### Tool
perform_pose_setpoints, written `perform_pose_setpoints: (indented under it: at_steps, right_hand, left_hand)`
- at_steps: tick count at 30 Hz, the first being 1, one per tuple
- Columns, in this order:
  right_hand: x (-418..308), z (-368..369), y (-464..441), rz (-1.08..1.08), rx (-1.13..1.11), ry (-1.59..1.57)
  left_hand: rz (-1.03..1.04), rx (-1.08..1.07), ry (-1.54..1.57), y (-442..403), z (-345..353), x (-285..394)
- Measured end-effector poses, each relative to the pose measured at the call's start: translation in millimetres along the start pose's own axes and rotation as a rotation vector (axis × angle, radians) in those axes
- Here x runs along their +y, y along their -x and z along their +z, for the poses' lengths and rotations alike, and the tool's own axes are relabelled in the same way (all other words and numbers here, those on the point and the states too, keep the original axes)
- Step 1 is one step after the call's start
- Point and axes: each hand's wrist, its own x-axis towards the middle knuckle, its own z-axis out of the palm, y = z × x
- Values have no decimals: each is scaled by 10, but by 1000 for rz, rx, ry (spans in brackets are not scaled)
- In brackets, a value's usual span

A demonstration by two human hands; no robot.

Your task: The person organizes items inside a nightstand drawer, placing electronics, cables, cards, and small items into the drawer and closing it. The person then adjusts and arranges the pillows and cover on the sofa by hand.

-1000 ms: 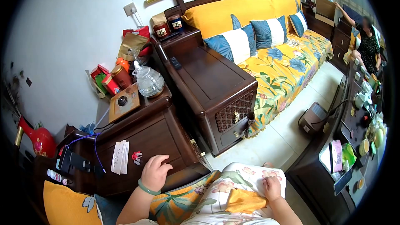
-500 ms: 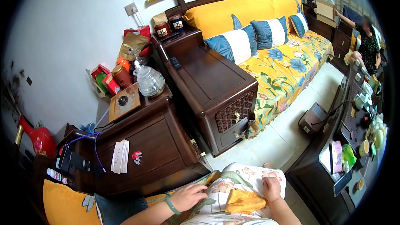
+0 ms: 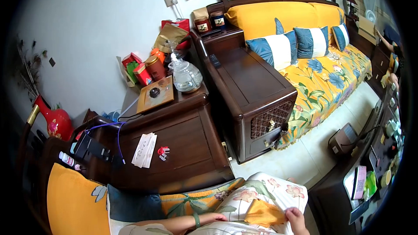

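Note:
A folded yellow ribbed cloth [image 3: 264, 213] lies on white floral trousers [image 3: 261, 189] over my lap. At its right edge is my right hand [image 3: 297, 220], fingers curled and closed on the cloth's corner; the lower part of that hand is partly hidden. My left hand [image 3: 215, 217] rests low against the left thigh, fingers stretched out and nothing visible in it. A green bangle [image 3: 197, 220] circles the left wrist.
On the wooden side cabinet [image 3: 187, 156] lie paper slips [image 3: 144, 150] and keys with a red tag [image 3: 163, 152]. Behind stand a glass teapot [image 3: 187, 76] and tea tins. A tea table [image 3: 335, 187] is right, a sofa [image 3: 322, 82] ahead. Another person's arm [image 3: 385, 41] shows far right.
The view has swung left, so the furniture sits further right. My left hand has drawn back lower along the thigh. My right hand has moved down to the cloth's edge.

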Motion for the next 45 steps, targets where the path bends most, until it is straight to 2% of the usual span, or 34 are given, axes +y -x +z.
perform_pose_setpoints:
  at_steps: [2, 4, 9, 12, 13, 16, 19, 22, 26, 28, 30, 32, 35, 38, 39, 42, 43, 44, 45]
  right_hand:
    - [-214, -110, 377, 224, -228, 258]
    - [-209, -123, 546, 314, -378, 280]
    - [-65, -45, 606, 370, -414, 170]
    - [-19, -54, 576, 360, -383, 134]
    - [-5, -61, 563, 353, -370, 123]
    - [41, -83, 542, 333, -331, 91]
    - [96, -97, 525, 307, -283, 51]
    - [163, -139, 506, 272, -226, 19]
    - [232, -201, 462, 223, -158, -18]
    - [265, -230, 431, 204, -133, -36]
    - [299, -245, 411, 185, -120, -55]
    - [351, -246, 398, 168, -111, -80]
    - [487, -247, 380, 156, -90, -158]
    - [370, -142, 372, 261, 18, -384]
    - [350, -100, 396, 169, 29, -224]
    - [-243, 38, 448, 84, 37, 174]
    - [-333, 51, 428, 43, 114, 323]
    - [-362, 31, 356, 117, 113, 297]
    - [-260, -21, 234, 97, 144, 217]
  left_hand:
    - [-124, 0, 224, 41, 26, -7]
    - [-233, 26, 368, 66, 54, 64]
    - [-434, 101, 472, -69, 124, 322]
    - [25, -77, -108, -220, -8, 223]
    - [118, -1, -427, -205, -43, 289]
    - [80, 122, -382, -160, 2, 516]
    - [-180, 254, -338, -62, 109, 921]
    - [476, 452, -653, 19, 12, 931]
    - [777, 818, -837, 244, 3, 1395]
    - [884, 927, -1047, 399, -26, 1723]
    - [812, 1066, -1390, 475, -110, 1918]
    - [568, 1165, -1406, 473, -196, 2070]
    - [260, 1106, -1382, 312, -435, 2033]
    - [182, 1114, -1411, 154, -437, 2024]
    - [169, 1109, -1396, 128, -433, 2042]
    - [149, 1002, -1444, 141, -485, 2141]
    - [156, 959, -1472, 130, -550, 2143]
    - [169, 919, -1475, 142, -572, 2183]
    - [167, 890, -1492, 143, -596, 2195]
